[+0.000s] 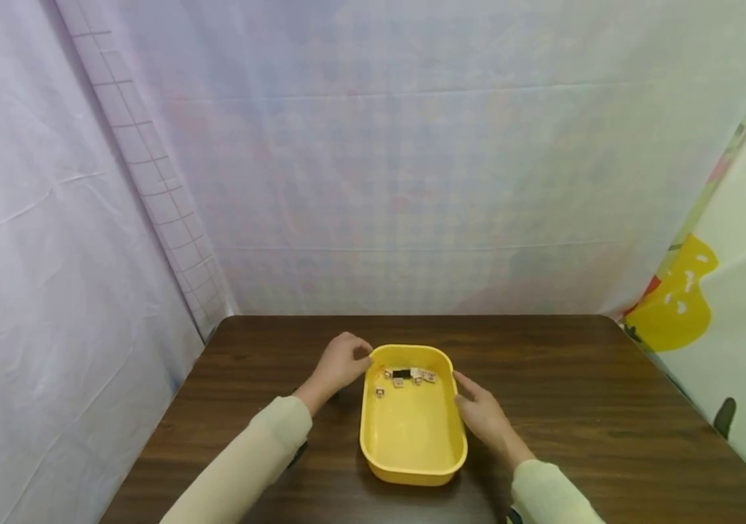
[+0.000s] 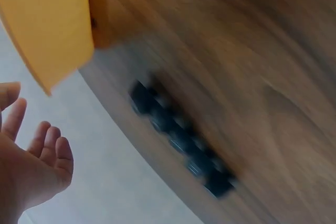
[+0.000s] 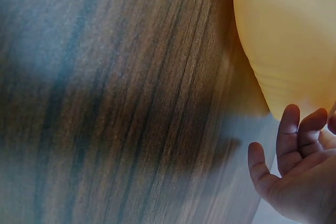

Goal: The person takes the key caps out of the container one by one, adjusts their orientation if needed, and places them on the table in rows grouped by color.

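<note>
A yellow basin (image 1: pixel 415 437) sits between my hands on a brown table. Near its far end lie several small whitish pieces (image 1: pixel 428 376) with dark marks, together with black pieces (image 1: pixel 402 374). My left hand (image 1: pixel 341 362) is at the basin's far left rim, its fingers loosely bent; the left wrist view shows a gap between the visible fingertips and the basin. My right hand (image 1: pixel 485 416) lies along the right side with its fingers at the rim; whether it grips the rim is unclear. A blurred black ridged strip (image 2: pixel 181 140) lies on the table, close to my left wrist.
The dark wood-grain table (image 1: pixel 582 422) extends to both sides of the basin. Pale curtains (image 1: pixel 399 182) hang behind it and on the left. A white cloth with a yellow print (image 1: pixel 674 306) hangs at the right.
</note>
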The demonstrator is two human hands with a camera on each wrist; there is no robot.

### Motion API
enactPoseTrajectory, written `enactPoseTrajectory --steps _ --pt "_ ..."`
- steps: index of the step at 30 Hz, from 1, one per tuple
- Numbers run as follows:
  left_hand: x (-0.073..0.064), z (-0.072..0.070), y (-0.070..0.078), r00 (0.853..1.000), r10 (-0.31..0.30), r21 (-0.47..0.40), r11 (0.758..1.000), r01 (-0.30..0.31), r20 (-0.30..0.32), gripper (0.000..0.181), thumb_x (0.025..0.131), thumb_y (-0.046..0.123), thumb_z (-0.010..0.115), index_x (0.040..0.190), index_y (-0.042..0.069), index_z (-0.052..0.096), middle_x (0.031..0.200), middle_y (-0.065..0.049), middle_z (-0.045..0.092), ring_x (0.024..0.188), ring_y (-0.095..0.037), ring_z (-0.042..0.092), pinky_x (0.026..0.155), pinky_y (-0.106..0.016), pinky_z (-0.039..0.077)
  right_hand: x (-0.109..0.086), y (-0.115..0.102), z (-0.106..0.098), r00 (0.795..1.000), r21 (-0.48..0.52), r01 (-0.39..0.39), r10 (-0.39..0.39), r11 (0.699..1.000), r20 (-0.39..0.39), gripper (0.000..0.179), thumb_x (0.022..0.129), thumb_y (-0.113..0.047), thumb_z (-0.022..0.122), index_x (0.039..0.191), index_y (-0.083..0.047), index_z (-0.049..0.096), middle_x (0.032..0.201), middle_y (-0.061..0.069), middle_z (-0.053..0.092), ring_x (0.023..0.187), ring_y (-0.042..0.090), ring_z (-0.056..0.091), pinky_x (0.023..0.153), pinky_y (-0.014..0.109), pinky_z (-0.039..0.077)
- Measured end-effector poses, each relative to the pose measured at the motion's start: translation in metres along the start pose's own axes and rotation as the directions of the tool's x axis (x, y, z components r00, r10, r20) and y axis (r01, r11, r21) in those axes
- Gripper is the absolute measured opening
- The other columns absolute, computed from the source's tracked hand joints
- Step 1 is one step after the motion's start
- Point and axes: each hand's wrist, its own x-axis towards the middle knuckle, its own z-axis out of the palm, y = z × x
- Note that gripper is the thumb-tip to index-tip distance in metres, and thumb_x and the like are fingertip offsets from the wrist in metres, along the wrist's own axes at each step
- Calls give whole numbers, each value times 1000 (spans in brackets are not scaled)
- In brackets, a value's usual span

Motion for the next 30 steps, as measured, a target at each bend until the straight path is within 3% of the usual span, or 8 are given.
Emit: enactPoseTrajectory --steps 8,17,23,27,30 --pt "8 23 25 997 11 17 1000 -12 77 24 94 20 70 114 7 72 120 -9 58 113 -29 55 95 -48 45 1 1 1 1000 1 2 -2 1000 -12 53 101 -13 46 152 -2 36 149 28 39 126 37 50 104 54 39" --pt "17 38 29 995 17 60 998 -23 101 24 94 22 70 115 9 72 114 -4 61 112 -25 56 94 -42 48 0 0 -2 1000 -9 1 -1 1000 -10 53 102 -13 45 152 -2 36 150 27 38 129 39 47 106 55 37" --pt "27 52 33 986 0 115 993 -20 170 26 94 21 70 117 8 72 117 -6 65 119 -27 56 100 -42 45 0 0 -2 1000 -15 0 0 1000 -4 53 102 -14 45 153 -3 35 151 28 37 129 40 47 105 57 37" --pt "35 64 35 978 40 255 963 -92 204 14 90 18 73 99 8 76 96 -3 72 96 -20 65 86 -34 51 0 1 -2 1000 -21 0 0 1000 2 53 102 -14 45 153 -3 35 151 28 36 130 41 46 105 58 36" --pt "41 71 37 976 11 383 919 -95 216 11 88 18 73 80 12 70 74 3 65 68 -14 58 68 -30 50 -1 1 -1 1000 -24 2 -2 1000 0 53 102 -13 45 153 -3 35 151 27 36 131 41 45 105 58 36"
